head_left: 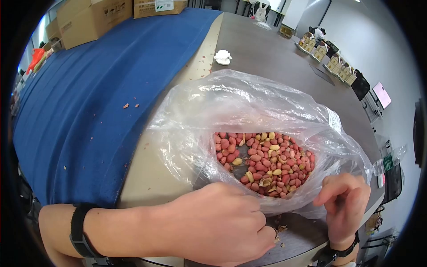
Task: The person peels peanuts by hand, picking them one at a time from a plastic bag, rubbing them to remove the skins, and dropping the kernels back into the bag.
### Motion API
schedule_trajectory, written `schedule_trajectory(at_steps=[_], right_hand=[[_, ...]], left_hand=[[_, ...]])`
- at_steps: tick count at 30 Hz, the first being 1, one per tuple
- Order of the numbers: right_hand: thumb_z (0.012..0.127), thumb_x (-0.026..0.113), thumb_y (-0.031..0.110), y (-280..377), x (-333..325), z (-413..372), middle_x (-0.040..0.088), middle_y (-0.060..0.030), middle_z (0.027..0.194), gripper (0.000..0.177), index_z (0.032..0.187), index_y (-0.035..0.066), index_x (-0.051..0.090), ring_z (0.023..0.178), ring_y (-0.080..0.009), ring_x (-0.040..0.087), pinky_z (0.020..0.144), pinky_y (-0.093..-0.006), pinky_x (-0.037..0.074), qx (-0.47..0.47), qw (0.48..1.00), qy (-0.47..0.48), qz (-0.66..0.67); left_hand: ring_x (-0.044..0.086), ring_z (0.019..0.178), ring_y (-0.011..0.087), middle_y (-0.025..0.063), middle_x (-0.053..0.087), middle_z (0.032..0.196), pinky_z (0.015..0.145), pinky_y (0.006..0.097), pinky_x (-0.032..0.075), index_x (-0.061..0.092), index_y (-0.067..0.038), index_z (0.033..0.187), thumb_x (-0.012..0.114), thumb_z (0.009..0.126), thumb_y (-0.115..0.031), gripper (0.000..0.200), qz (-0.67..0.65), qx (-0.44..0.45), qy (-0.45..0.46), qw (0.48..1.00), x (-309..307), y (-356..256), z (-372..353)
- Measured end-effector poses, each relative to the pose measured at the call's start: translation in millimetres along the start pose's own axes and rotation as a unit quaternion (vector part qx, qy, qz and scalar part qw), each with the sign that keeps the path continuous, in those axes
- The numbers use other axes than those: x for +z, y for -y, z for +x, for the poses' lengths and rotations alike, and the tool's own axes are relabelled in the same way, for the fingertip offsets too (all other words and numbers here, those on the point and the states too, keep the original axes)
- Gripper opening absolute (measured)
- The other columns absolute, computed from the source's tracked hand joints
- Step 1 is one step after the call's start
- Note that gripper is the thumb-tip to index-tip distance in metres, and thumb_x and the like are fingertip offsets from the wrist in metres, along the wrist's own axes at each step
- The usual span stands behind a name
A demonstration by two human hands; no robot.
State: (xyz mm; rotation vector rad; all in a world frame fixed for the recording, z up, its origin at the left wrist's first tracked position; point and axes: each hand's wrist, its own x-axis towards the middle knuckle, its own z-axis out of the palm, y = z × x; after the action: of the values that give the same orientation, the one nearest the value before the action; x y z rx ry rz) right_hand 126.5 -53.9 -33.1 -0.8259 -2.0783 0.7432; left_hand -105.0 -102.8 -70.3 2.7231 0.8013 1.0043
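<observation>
A clear plastic bag [195,111] lies with its mouth open on the dark table, wrinkled and spread wide. Inside it are many red-skinned peanuts [284,167], with a few paler ones among them. My left hand [227,224] is closed just in front of the bag, its back towards me; whatever its fingers hold is hidden. Near its fingertips, small bits of peanut shell [280,231] lie on the table. My right hand [344,204] is by the bag's right front edge, fingers curled inward. Nothing can be made out between them.
A blue cloth [89,102] with scattered skin flakes covers the left side. Cardboard boxes [93,22] stand at its far end. A crumpled white thing [223,57] lies beyond the bag. Small model houses [320,51] line the far right, and a plastic bottle [389,162] is at right.
</observation>
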Motion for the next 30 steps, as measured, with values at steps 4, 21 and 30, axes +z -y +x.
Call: schedule_trajectory(at_steps=[4,21,30], right_hand=[[0.102,0.043,0.052,3,1,1,0.045,-0.0019,0.048,0.067,0.064,0.0,0.061,0.041,-0.0073,0.029,0.043,-0.028,0.018,-0.003,1.0,0.009,0.004],[0.099,0.056,0.041,0,5,3,0.046,-0.0002,0.048,0.055,0.065,-0.002,0.063,0.042,-0.007,0.032,0.043,-0.0275,0.02,-0.008,0.999,0.023,0.025],[0.097,0.058,0.039,5,5,2,0.048,-0.0005,0.049,0.051,0.065,-0.001,0.065,0.043,-0.0084,0.037,0.044,-0.0285,0.023,-0.006,0.999,0.033,0.023]], left_hand=[[0.064,0.057,0.0269,0.0079,0.057,0.056,0.051,0.0397,0.051,0.058,-0.006,0.067,0.061,0.078,-0.018,0.016,-0.029,-0.016,0.017,0.999,3,0,-3],[0.053,0.049,0.0163,-0.0015,0.046,0.053,0.044,0.0318,0.044,0.048,-0.013,0.06,0.069,0.085,-0.023,0.035,0.009,0.009,0.016,1.0,9,5,-6],[0.053,0.047,0.0157,-0.001,0.044,0.052,0.042,0.0308,0.043,0.048,-0.013,0.06,0.069,0.089,-0.027,0.038,0.0,-0.006,0.043,0.999,7,4,-4]])
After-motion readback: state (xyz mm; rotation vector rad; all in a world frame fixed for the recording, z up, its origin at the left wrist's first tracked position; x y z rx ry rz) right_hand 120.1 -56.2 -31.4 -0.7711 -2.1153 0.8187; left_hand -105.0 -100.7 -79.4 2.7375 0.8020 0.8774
